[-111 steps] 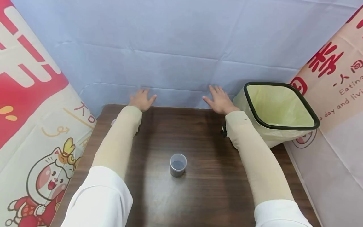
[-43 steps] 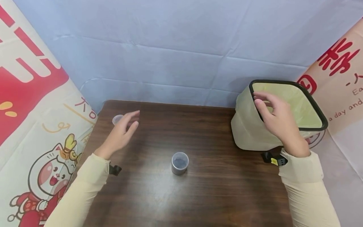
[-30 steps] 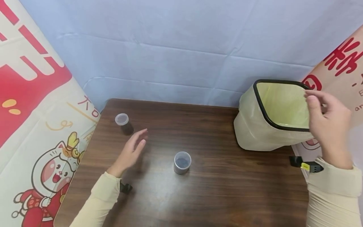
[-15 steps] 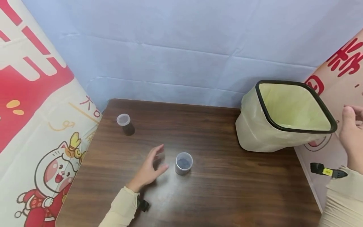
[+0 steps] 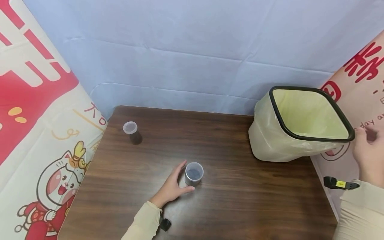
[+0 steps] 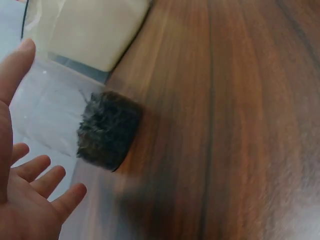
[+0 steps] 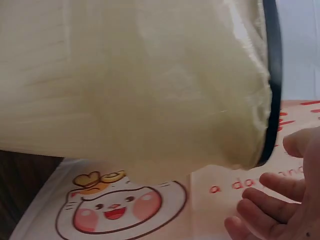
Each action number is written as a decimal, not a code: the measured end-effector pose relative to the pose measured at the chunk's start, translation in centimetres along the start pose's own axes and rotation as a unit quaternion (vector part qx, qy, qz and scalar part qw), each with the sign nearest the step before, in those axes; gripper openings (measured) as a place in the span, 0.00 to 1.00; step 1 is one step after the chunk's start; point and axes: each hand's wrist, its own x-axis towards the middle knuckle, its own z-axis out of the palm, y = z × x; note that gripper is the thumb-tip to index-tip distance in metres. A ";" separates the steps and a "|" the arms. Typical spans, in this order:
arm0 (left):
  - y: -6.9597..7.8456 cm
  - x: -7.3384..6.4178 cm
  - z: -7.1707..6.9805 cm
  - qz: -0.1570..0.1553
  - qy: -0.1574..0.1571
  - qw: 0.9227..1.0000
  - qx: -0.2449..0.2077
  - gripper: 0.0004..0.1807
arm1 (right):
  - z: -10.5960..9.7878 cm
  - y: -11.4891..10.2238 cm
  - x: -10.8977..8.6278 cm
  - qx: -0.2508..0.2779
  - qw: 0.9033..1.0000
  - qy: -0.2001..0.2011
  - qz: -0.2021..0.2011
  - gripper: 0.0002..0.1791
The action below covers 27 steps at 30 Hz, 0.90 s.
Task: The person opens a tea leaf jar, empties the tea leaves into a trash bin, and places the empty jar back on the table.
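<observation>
Near the middle of the table stands a clear plastic cup (image 5: pixel 194 172). The left wrist view shows dark, shredded material (image 6: pixel 107 130) at its bottom. My left hand (image 5: pixel 171 190) is just left of the cup, thumb and fingers spread to either side of it. In the left wrist view the fingers (image 6: pixel 47 180) are extended and not wrapped round the cup. Beside the right edge of the rim of a trash bin (image 5: pixel 270 143) is my right hand (image 5: pixel 372 156). Its fingers (image 7: pixel 267 205) are relaxed and hold nothing in the right wrist view.
A second cylindrical container (image 5: pixel 132 131), with a whitish top and dark lower part, stands at the back left of the table (image 5: pixel 228 206). The lined bin has a black rim and stands at the back right. Printed and pale blue cloths surround the table.
My left hand has moved from the table's back edge to the middle cup. My right hand has passed over the bin to its right side, then come back slightly left and down.
</observation>
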 end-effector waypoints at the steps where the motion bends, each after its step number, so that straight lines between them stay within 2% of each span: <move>1: -0.1 0.1 0.2 0.004 0.000 1.000 0.000 0.57 | 0.1 0.1 0.1 -0.007 1.000 -0.003 0.000 0.33; 3: -0.4 0.2 0.5 0.010 -0.003 1.000 0.001 0.56 | 0.3 0.5 0.3 -0.015 1.000 -0.008 -0.001 0.33; 10: -1.1 0.4 1.3 0.045 -0.002 0.999 0.013 0.52 | 1.1 1.5 0.8 -0.017 0.998 0.002 -0.056 0.30; 13: -1.2 0.5 1.5 0.044 0.005 0.999 0.017 0.50 | 1.3 1.7 0.9 -0.009 0.998 -0.006 -0.069 0.30; 16: -1.1 0.8 1.5 0.034 0.007 0.999 0.017 0.48 | 1.6 1.7 0.8 0.001 0.998 -0.022 -0.065 0.31; 18: -1.1 0.9 1.6 0.031 0.009 0.999 0.015 0.47 | 1.8 1.8 0.8 0.018 0.998 -0.032 -0.056 0.31; 23: -1.3 1.1 1.9 0.046 0.022 0.999 0.013 0.45 | 2.1 1.9 1.1 0.107 0.992 -0.052 -0.037 0.14; 27: -1.3 1.1 2.1 0.044 0.029 0.999 0.004 0.44 | 2.4 1.8 1.3 0.130 0.989 -0.056 -0.034 0.12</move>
